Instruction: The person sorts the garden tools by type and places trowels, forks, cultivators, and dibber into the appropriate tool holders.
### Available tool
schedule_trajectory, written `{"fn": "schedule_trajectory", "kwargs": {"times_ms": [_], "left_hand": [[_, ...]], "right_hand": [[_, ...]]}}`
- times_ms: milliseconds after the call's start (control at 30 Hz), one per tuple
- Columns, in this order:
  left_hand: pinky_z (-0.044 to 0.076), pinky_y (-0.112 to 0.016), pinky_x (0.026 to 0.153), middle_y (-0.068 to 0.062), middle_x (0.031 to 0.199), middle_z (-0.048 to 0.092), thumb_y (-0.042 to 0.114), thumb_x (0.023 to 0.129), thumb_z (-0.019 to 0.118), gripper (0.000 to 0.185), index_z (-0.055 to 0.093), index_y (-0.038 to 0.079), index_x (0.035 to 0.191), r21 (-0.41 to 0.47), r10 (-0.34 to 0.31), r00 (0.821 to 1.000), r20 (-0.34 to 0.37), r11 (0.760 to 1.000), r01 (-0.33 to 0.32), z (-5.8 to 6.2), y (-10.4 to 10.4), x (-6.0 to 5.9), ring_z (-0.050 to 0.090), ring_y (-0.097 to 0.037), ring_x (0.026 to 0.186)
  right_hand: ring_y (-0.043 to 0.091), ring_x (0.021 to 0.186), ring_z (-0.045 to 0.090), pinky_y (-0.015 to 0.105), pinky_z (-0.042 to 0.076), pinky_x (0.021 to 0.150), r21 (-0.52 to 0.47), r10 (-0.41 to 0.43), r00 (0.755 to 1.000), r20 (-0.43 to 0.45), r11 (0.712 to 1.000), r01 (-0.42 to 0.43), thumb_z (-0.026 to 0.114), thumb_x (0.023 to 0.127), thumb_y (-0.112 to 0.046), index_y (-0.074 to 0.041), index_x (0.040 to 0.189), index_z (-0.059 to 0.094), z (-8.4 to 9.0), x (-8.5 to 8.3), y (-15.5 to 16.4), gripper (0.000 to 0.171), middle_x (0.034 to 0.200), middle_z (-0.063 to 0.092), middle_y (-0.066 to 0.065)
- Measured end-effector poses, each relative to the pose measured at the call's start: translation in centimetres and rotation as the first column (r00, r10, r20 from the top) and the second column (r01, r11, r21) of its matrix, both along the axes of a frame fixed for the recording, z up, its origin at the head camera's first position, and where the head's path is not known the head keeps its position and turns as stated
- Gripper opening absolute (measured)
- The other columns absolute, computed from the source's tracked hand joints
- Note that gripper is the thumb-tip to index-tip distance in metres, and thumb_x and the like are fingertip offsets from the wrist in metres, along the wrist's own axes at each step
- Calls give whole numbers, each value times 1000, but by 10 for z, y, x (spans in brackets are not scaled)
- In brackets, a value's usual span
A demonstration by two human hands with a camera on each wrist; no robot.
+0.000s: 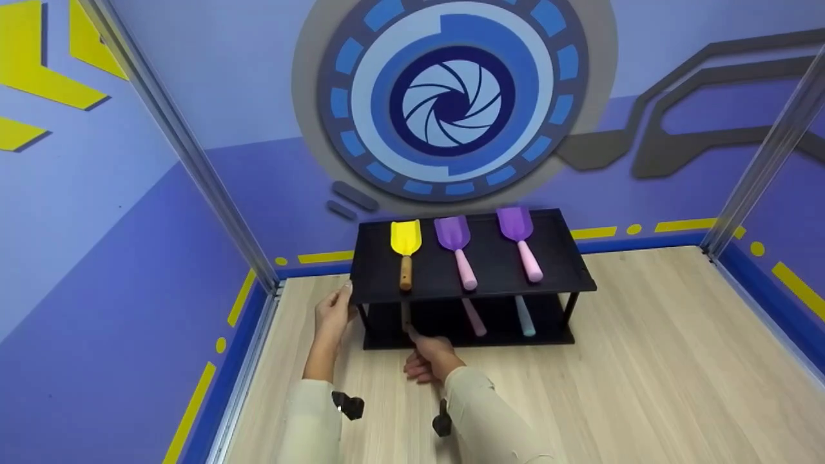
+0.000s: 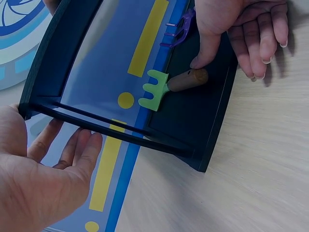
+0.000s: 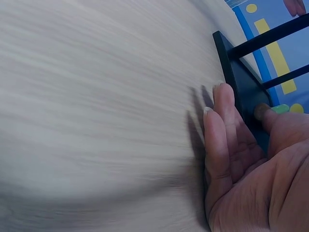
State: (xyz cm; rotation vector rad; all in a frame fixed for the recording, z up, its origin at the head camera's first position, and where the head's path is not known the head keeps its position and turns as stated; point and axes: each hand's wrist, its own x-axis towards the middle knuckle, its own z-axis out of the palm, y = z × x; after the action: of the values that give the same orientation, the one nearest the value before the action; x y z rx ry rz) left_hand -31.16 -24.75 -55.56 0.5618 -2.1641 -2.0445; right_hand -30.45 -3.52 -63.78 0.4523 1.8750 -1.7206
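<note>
Resting on the lower tier of the black two-tier rack: green wooden-handled toy rake, right hand thumb touching its handle, fingers loosely extended. Left hand steadied the rack's corner, fingers relaxed.

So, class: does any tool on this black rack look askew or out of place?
Nothing looks damaged or spilled. The three scoops on the top shelf lie in a neat row. Only the green rake on the lower shelf sits slightly slanted, the right hand touching its wooden handle.
</note>
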Motion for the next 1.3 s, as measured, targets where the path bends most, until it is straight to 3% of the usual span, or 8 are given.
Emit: {"fn": "schedule_trajectory", "kwargs": {"times_ms": [167, 500, 767, 1067, 1300], "left_hand": [[55, -46, 116, -12, 128, 66, 47, 111, 53, 46, 69, 5, 123, 0, -5, 1000, -13, 1000, 5, 1, 0, 1, 65, -34, 127], [56, -46, 115, -9, 122, 69, 46, 111, 55, 47, 70, 5, 127, 8, 2, 1000, -20, 1000, -1, -3, 1, 5, 65, -35, 126], [56, -46, 114, -7, 115, 69, 44, 111, 55, 45, 71, 5, 127, 2, 3, 1000, -28, 1000, -3, -1, 1, 2, 66, -34, 123], [55, -47, 116, -10, 124, 68, 45, 111, 55, 46, 70, 5, 128, 7, 0, 1000, -31, 1000, 0, -2, 2, 1, 66, -33, 126], [57, -45, 112, -7, 115, 69, 45, 111, 56, 44, 72, 6, 124, 1, -1, 1000, -24, 1000, 1, -1, 0, 3, 67, -32, 121]], "right_hand": [[16, 59, 74, 32, 63, 54, -12, 4, 1000, -17, 1000, -4, 60, 102, -64, 8, 98, 79, 1, 1, 0, 74, 86, 82, 18], [17, 56, 73, 32, 63, 52, 1, 20, 1000, -5, 1000, -20, 62, 101, -65, 7, 94, 78, -6, 2, 1, 74, 73, 79, 11], [16, 57, 73, 32, 62, 53, -16, 16, 1000, 9, 1000, -16, 63, 101, -62, 7, 92, 79, -3, -2, 1, 72, 75, 80, 12], [15, 55, 72, 32, 63, 53, -7, 18, 999, 33, 1000, -18, 63, 100, -64, 6, 92, 80, -3, -3, 2, 73, 73, 79, 11], [15, 56, 72, 33, 64, 54, -1, 24, 999, 26, 1000, -24, 62, 100, -66, 7, 93, 80, 1, -1, 1, 75, 75, 80, 13]]}}
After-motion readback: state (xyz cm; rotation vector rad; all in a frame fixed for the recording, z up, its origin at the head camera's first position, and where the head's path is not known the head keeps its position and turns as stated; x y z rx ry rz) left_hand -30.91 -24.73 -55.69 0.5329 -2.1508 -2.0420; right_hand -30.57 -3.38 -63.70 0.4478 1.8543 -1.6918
